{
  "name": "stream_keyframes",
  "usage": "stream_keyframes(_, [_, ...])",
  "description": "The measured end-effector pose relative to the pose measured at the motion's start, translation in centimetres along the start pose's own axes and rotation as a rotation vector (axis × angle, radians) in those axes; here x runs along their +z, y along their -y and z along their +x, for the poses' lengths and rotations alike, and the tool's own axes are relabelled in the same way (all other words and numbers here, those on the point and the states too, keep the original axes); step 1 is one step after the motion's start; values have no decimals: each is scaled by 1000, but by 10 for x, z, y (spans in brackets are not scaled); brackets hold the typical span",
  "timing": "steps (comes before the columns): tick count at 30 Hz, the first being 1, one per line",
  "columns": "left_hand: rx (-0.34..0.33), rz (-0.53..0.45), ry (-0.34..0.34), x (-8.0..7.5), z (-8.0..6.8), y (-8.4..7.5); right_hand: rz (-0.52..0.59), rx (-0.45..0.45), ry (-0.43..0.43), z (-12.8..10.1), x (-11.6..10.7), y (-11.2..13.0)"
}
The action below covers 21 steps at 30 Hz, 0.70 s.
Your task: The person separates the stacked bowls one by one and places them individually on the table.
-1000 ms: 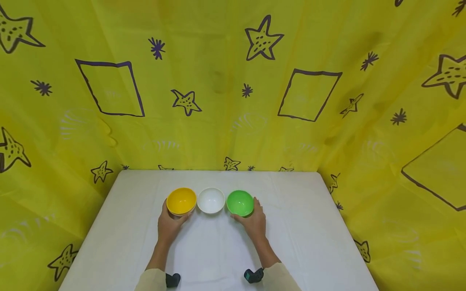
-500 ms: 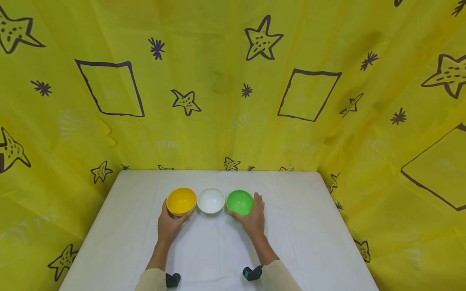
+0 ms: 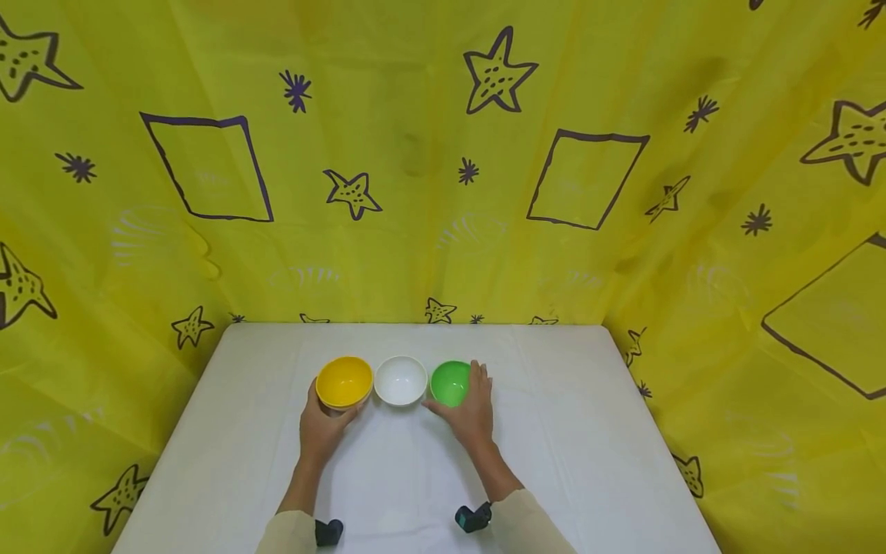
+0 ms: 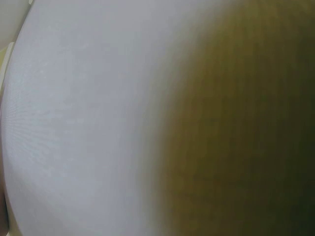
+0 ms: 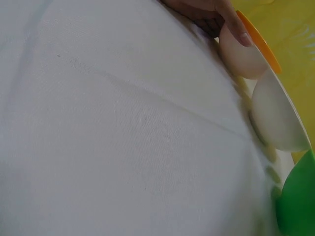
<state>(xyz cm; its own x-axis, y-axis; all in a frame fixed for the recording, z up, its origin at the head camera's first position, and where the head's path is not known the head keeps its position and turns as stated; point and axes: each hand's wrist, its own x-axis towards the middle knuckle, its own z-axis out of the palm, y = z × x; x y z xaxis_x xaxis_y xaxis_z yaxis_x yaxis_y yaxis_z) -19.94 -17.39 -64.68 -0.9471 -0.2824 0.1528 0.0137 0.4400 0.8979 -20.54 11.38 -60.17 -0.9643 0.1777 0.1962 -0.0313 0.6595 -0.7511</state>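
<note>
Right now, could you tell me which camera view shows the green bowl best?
The head view: the whole green bowl shows, rightmost in the row beside the white bowl, with the right hand around its near side. The right wrist view catches only a green edge in the corner. The left wrist view is a blur without it.

Left wrist view wholly blurred

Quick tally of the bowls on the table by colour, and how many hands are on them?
Yellow bowl: 1, held by the left hand
White bowl: 1, untouched
Green bowl: 1, held by the right hand
Total: 3 bowls, 2 hands, on the white table
</note>
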Motion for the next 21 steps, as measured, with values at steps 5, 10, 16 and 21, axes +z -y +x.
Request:
stream_keyframes(5, [1, 4, -3, 0, -1, 0, 9, -31, 3, 0, 6, 7])
stream_keyframes(10, [12, 5, -9, 0, 0, 0, 13, -27, 27, 0, 12, 18])
stream_keyframes(16, [13, 8, -8, 0, -1, -2, 31, -15, 69, -1, 22, 33])
stream_keyframes(21, [26, 12, -21, 1, -1, -1, 13, -39, 98, -1, 33, 46])
